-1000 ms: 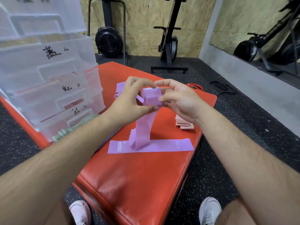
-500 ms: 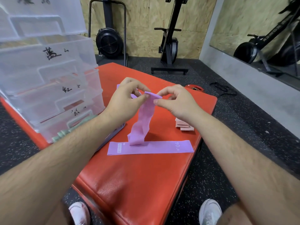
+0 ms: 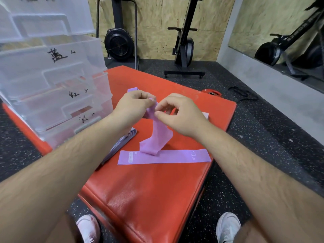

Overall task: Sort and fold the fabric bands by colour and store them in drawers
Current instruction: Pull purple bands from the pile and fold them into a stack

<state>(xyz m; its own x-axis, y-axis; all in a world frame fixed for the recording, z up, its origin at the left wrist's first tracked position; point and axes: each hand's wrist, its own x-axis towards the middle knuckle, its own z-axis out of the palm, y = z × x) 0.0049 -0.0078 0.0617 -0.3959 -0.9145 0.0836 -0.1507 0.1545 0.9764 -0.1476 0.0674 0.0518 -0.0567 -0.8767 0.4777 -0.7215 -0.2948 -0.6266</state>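
From my remote seat I see both hands raised over the red mat, close together near its middle. The left hand pinches the top edge of a purple band between thumb and fingertips. The right hand pinches the same band just beside it, its other fingers loosely curled. The band hangs down from the two grips, twisted, and its lower fold touches a second purple band. That one lies flat across the mat on the near side, with "10 LB" printed at its right end.

On the far left corner of the mat stands a translucent drawer unit, its drawers stacked one above another. Handwritten black labels mark three of the fronts. Reddish tints show through the two lower labelled drawers, but I cannot tell whether that is something stored inside or the mat seen through the plastic. The upper drawers look pale and I can make out nothing in them.

Under my left forearm, just right of the unit, lies a stack of grey-lilac bands. A purple strip peeks out beyond the left hand, and a pale pink piece shows past the right hand. A red weight plate lies on the floor at the far right edge of the mat.
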